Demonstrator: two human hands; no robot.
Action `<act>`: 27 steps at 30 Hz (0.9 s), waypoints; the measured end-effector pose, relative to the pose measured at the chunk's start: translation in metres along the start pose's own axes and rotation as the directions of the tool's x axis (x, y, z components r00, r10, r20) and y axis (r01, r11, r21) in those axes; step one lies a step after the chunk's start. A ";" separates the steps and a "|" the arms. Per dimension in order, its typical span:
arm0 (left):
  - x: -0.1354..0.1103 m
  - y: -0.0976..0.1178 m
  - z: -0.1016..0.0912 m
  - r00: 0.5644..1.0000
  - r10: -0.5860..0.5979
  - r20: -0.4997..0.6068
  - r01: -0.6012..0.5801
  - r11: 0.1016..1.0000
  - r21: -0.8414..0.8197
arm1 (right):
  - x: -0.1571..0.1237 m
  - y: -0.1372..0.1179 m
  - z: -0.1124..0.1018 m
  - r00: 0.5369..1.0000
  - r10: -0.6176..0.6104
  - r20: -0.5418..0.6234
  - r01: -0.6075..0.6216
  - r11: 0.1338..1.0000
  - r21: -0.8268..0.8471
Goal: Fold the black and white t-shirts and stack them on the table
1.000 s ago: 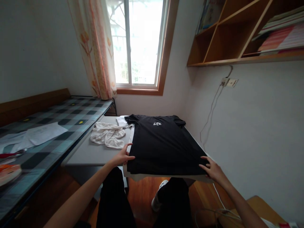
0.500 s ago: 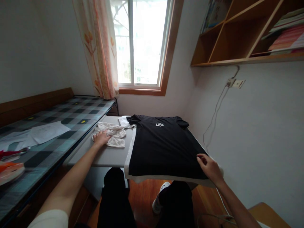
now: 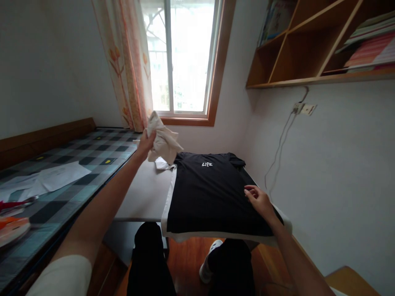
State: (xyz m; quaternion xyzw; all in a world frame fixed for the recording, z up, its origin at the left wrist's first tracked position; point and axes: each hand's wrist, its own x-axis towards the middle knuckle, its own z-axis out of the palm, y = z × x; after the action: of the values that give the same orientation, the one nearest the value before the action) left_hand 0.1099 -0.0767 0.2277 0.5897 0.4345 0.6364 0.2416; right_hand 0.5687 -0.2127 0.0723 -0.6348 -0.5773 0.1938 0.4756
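A crumpled off-white cloth [image 3: 164,142] hangs in the air above the left part of the table, gripped at its left side by my left hand [image 3: 147,144]. The cloth's exact kind cannot be made out. A black T-shirt [image 3: 210,197] with a small white print lies spread, its collar end toward the window. White fabric [image 3: 169,201] shows beneath it along the left and front edges. Over the shirt's right side hovers my right hand [image 3: 257,199], fingers loosely curled and apart, holding nothing.
To the left stands a bed with a checkered cover [image 3: 70,164], papers [image 3: 58,181] and an orange-and-red item [image 3: 14,230] on it. The grey table [image 3: 135,201] reaches over my knees. Wooden shelves [image 3: 305,53] and a socket with a cable [image 3: 302,108] are on the right wall.
My left hand has lifted the off-white cloth off the table, up and away toward the window. My right hand has moved slightly left and up over the shirt.
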 end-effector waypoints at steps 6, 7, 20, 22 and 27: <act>-0.055 -0.028 0.093 0.903 -0.187 0.387 0.185 0.982 0.042 | 0.008 -0.032 0.076 0.973 0.141 0.181 -0.195 0.924 0.330; -0.073 -0.039 0.103 0.852 -0.232 0.469 0.217 0.972 0.087 | 0.005 -0.033 0.086 0.971 0.156 0.183 -0.211 0.918 0.334; -0.134 -0.108 0.060 0.852 -0.292 0.434 0.294 0.954 0.065 | -0.002 0.010 0.091 0.841 0.537 0.061 -0.391 0.527 0.755; -0.137 -0.113 0.046 0.889 -0.308 0.340 0.303 0.950 0.071 | -0.001 0.015 0.087 0.839 0.537 0.092 -0.380 0.456 0.805; -0.156 -0.129 0.023 0.900 -0.366 0.236 0.343 0.930 0.133 | -0.003 0.025 0.082 0.885 0.440 0.153 -0.358 0.433 0.827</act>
State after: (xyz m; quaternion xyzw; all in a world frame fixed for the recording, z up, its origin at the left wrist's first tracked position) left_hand 0.1343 -0.1331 0.0332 0.5882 0.5274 0.4802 0.3812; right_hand 0.5165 -0.1812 0.0122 -0.4540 -0.2254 0.5244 0.6842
